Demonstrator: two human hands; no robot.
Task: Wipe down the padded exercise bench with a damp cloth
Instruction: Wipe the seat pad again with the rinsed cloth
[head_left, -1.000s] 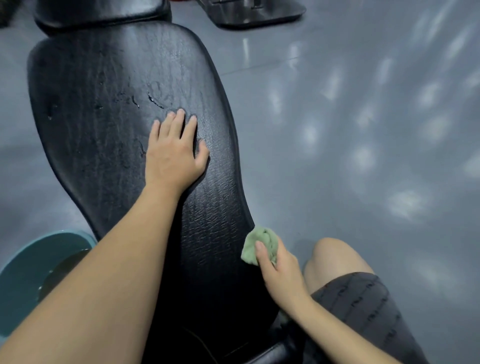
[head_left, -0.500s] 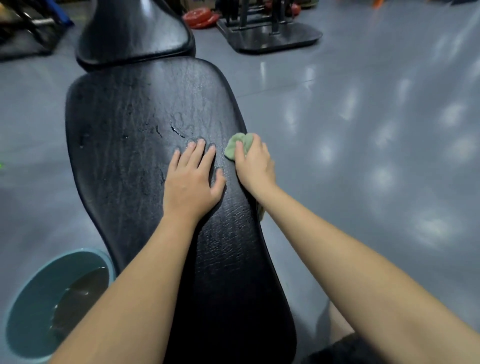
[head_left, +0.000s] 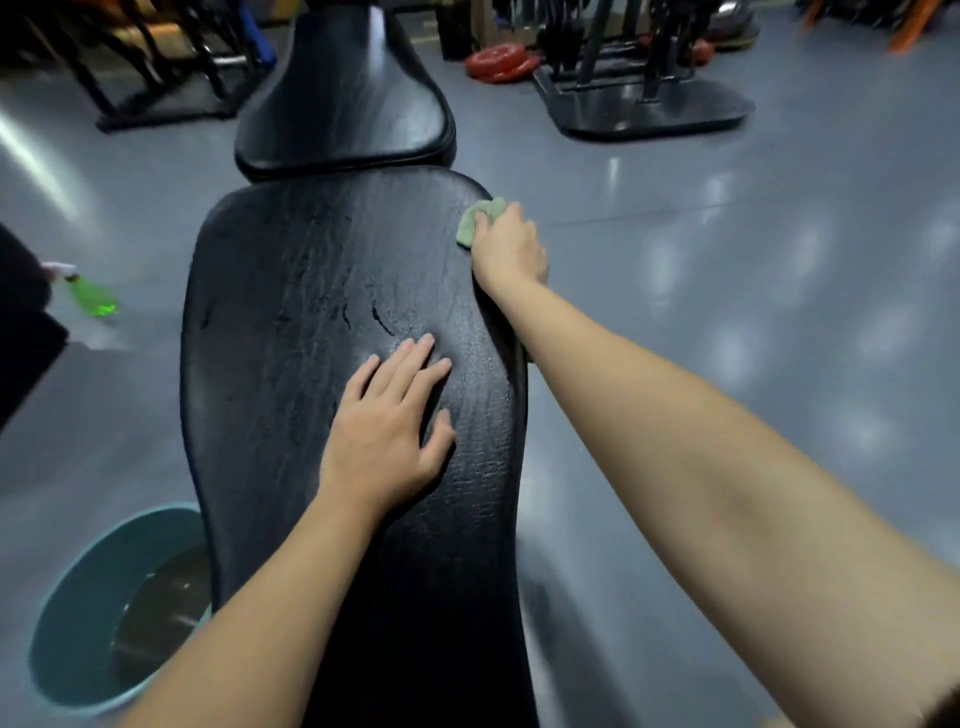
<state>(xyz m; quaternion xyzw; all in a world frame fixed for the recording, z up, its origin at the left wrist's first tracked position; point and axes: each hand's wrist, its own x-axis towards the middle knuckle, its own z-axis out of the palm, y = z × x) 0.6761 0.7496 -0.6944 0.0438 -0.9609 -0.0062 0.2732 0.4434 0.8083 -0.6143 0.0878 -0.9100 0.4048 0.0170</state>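
A long black padded bench (head_left: 291, 332) runs away from me, its cracked surface shiny with wet streaks. A second black pad (head_left: 343, 98) sits beyond its far end. My left hand (head_left: 387, 421) lies flat on the middle of the bench, fingers spread and straight. My right hand (head_left: 511, 247) reaches out to the far right edge of the bench and grips a bunched green cloth (head_left: 478, 218), pressing it against the pad's rim. Most of the cloth is hidden under the fingers.
A teal basin (head_left: 78, 613) with murky water stands on the grey floor at the bench's near left. A green spray bottle (head_left: 91, 296) lies on the floor to the left. Weight racks (head_left: 644, 98) and red plates (head_left: 498, 62) stand at the back.
My right hand has slid the cloth along the bench's right edge from near my knee to the far end. My left hand has stayed flat on the pad.
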